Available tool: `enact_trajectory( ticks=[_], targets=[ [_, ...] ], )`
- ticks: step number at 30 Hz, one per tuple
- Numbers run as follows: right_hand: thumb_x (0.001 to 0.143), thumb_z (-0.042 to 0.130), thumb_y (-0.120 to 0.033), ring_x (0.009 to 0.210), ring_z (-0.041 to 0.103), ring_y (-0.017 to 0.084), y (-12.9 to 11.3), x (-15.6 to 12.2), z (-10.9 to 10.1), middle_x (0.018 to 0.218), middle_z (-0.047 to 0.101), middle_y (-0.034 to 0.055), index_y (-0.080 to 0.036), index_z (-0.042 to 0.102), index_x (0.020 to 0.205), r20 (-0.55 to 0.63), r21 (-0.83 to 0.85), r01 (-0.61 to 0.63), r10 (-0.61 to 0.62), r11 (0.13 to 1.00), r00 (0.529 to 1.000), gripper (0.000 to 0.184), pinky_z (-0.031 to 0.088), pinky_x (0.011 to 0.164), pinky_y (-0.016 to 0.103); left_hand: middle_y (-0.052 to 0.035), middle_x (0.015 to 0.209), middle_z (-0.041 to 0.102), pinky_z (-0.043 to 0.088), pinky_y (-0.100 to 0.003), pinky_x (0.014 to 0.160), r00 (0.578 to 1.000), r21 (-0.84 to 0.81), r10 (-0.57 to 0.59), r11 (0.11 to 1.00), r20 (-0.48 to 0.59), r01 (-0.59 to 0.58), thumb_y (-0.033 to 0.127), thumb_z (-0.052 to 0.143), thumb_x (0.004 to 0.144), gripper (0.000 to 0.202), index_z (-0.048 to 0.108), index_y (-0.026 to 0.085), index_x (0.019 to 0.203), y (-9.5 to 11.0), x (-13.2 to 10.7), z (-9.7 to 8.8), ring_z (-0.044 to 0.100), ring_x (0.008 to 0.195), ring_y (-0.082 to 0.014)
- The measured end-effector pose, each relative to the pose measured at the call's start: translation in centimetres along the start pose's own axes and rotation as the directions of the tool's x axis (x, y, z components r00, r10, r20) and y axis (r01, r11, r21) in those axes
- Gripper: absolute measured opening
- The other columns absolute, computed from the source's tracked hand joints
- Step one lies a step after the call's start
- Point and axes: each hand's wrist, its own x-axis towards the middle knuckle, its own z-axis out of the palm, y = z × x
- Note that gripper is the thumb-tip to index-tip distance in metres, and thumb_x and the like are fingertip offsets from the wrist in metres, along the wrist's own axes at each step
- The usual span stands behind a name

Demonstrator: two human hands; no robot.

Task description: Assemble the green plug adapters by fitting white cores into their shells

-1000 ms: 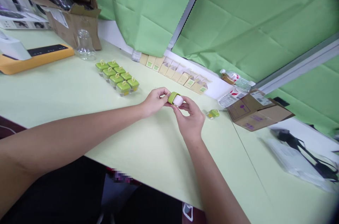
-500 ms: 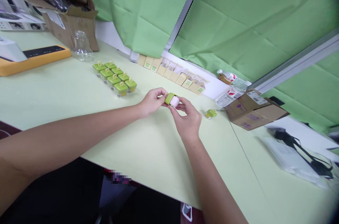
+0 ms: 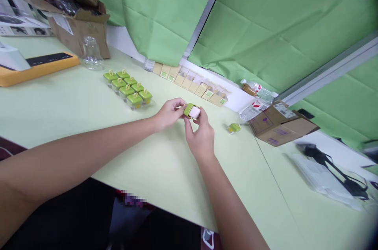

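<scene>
My left hand (image 3: pixel 169 115) pinches a small green square cap (image 3: pixel 187 110), turned on its side above the table. From the cap's right-hand opening a pale pinkish-white block (image 3: pixel 194 113) sticks out. My right hand (image 3: pixel 201 136) is closed around the other side, its index finger against the block and its thumb just below the cap. To the left stand several small clear containers with green lids (image 3: pixel 126 90) and yellowish loops, grouped in rows. A similar green-topped piece (image 3: pixel 234 128) lies on its own to the right.
Small tan cartons (image 3: pixel 191 82) line the back edge. At right are plastic bottles (image 3: pixel 251 110), a cardboard box (image 3: pixel 280 124) and a black cable on plastic bags (image 3: pixel 321 181). A clear jar (image 3: pixel 92 55) and an orange power strip (image 3: pixel 53 63) stand left.
My right hand has shifted slightly left, and its thumb has slid off the block toward the underside of the cap. My left hand keeps its hold on the cap.
</scene>
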Motion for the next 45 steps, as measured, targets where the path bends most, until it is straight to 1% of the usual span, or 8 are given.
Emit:
enact_trajectory(
  ticks=[4,8,11,14,18,23,28,45],
  targets=[
    [0.092,0.06,-0.046,0.111,0.068,0.024,-0.4,0.6,-0.3,0.132,0.065,0.0121,-0.024,0.052,0.134,0.085,0.339,-0.122,0.099,0.933,0.991,0.048,0.059,0.09,0.04,-0.0007,0.084,0.063,0.058,-0.033,0.084,1.0,-0.048,-0.019,0.999,0.013,0.02,0.044,0.08,0.075,0.037,0.062,0.013,0.081,0.2,0.3,-0.4,0.064,0.081,-0.0124],
    [0.086,0.066,-0.054,0.1,0.071,0.023,1.2,1.4,-0.5,0.121,0.07,0.0116,-0.023,0.055,0.125,0.225,0.53,-0.305,0.216,0.791,0.95,0.051,0.062,0.08,0.039,-0.001,0.083,0.065,0.059,-0.037,0.085,0.995,-0.113,-0.068,0.991,0.068,0.075,0.042,0.082,0.074,0.036,0.063,0.013,0.081,0.1,0.6,-0.9,0.065,0.081,-0.0131],
    [0.08,0.073,-0.054,0.093,0.073,0.022,2.6,1.8,-0.9,0.115,0.072,0.0105,-0.022,0.058,0.12,0.361,0.537,-0.424,0.256,0.729,0.897,0.054,0.062,0.076,0.037,-0.0019,0.084,0.067,0.058,-0.035,0.085,0.993,-0.124,-0.099,0.987,0.058,0.106,0.039,0.084,0.072,0.034,0.064,0.012,0.08,0.0,0.9,-1.4,0.065,0.081,-0.0128],
    [0.08,0.073,-0.054,0.087,0.073,0.02,3.6,1.9,-1.1,0.106,0.074,0.0082,-0.021,0.062,0.117,0.382,0.536,-0.472,0.297,0.7,0.875,0.051,0.061,0.074,0.036,-0.0038,0.085,0.069,0.057,-0.034,0.084,0.984,-0.137,-0.149,0.977,0.102,0.162,0.038,0.085,0.071,0.034,0.066,0.012,0.082,0.0,1.1,-1.7,0.067,0.083,-0.0139],
    [0.078,0.074,-0.052,0.079,0.072,0.017,4.0,1.8,-0.8,0.097,0.075,0.0055,-0.02,0.064,0.111,0.369,0.529,-0.485,0.326,0.697,0.87,0.047,0.059,0.07,0.033,-0.0043,0.084,0.071,0.057,-0.033,0.082,0.968,-0.162,-0.201,0.961,0.153,0.225,0.036,0.087,0.069,0.034,0.066,0.012,0.08,0.1,1.0,-1.6,0.067,0.079,-0.0137],
    [0.079,0.072,-0.045,0.075,0.07,0.017,3.6,1.8,-0.5,0.097,0.074,0.0055,-0.02,0.066,0.106,0.362,0.488,-0.506,0.362,0.712,0.859,0.037,0.057,0.07,0.033,-0.0051,0.083,0.071,0.055,-0.037,0.087,0.955,-0.137,-0.284,0.946,0.083,0.293,0.027,0.085,0.072,0.027,0.065,0.01,0.08,0.2,0.6,-1.2,0.068,0.078,-0.0141],
    [0.081,0.063,-0.039,0.08,0.069,0.02,3.0,1.8,-1.0,0.102,0.07,0.0048,-0.021,0.068,0.104,0.443,0.552,-0.514,0.291,0.656,0.848,0.03,0.057,0.072,0.035,-0.0044,0.081,0.07,0.055,-0.037,0.087,0.95,-0.099,-0.31,0.945,0.028,0.311,0.02,0.077,0.078,0.016,0.065,0.01,0.08,0.1,0.4,-0.7,0.068,0.076,-0.0142],
    [0.082,0.068,-0.055,0.08,0.069,0.02,2.6,1.7,-1.2,0.108,0.069,0.007,-0.021,0.069,0.108,0.452,0.502,-0.504,0.284,0.702,0.846,0.043,0.056,0.071,0.034,-0.0056,0.079,0.072,0.056,-0.035,0.082,0.936,-0.035,-0.353,0.935,0.006,0.353,0.015,0.068,0.086,0.008,0.064,0.011,0.08,0.3,0.4,-0.7,0.07,0.072,-0.0145]
  ],
)
